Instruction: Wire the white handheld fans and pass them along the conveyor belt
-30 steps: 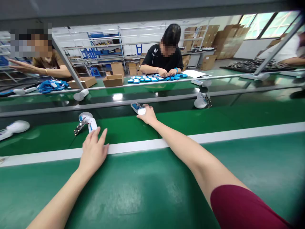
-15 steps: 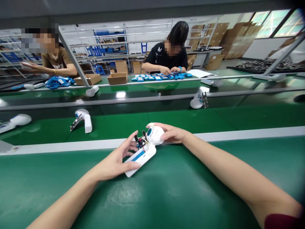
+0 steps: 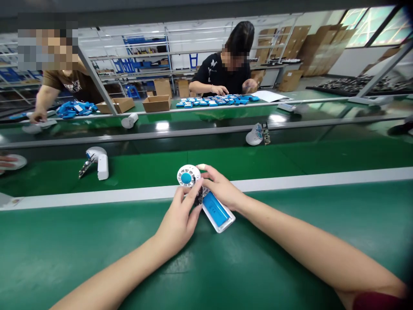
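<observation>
A white device [image 3: 188,175] with a round vented head and a teal disc is over the near edge of the belt. Its handle points down and right, with a blue battery [image 3: 216,209] in it. My left hand [image 3: 180,213] pinches a small dark circuit board [image 3: 199,196] beside the neck. At the neck, my right hand [image 3: 221,185] grips the device from the right, its thumb near the board.
On the green belt [image 3: 145,168] lie a white device [image 3: 102,165] at left and another [image 3: 254,134] at right. Across the line, two people work by blue packs [image 3: 216,101] and cardboard boxes [image 3: 157,103]. Metal rails [image 3: 206,131] run across.
The device has turned so its vented face and blue battery show, with the handle now down and right. My left hand has let go of the handle and taken hold of the board.
</observation>
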### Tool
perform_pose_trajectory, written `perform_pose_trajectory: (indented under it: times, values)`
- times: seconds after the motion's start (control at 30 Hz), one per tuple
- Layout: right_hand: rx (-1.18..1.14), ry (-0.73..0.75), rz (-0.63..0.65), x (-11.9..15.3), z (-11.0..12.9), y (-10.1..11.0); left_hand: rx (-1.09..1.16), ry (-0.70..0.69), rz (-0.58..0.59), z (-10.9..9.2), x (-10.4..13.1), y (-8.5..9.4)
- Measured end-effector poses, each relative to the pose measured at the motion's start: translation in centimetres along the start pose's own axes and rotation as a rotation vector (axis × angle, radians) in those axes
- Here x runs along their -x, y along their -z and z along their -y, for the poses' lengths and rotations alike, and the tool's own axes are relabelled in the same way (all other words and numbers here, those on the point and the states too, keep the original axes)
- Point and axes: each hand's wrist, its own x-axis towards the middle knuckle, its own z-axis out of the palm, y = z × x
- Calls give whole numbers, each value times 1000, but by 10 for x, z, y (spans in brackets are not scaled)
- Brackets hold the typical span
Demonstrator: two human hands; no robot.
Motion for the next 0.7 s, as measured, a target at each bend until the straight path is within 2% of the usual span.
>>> perform_pose_trajectory:
  times: [0.1, 0.2, 0.27, 0.33, 0.4, 0.47, 0.57, 0.7]
  values:
    - [-121, -77, 50, 5, 2, -6, -136, -58, 1, -1, 3, -5]
    - [-157, -42, 109, 10, 4, -9, -273, -115, -39, -7, 3, 2]
    - [-24, -1, 129, 11, 3, -9, -380, -196, -47, -9, 4, 13]
    - [222, 41, 116, 10, 1, -9, -504, -291, -44, -6, 6, 25]
    - [480, 126, 94, 10, -1, -8, -640, -360, -42, 3, 7, 35]
    - [639, 215, 79, 11, -1, -7, -736, -407, -27, 14, 8, 40]
    - [702, 240, 54, 13, 0, -6, -771, -469, -20, 24, 6, 42]
    - [714, 210, 45, 14, -1, -3, -721, -405, -6, 12, 4, 41]
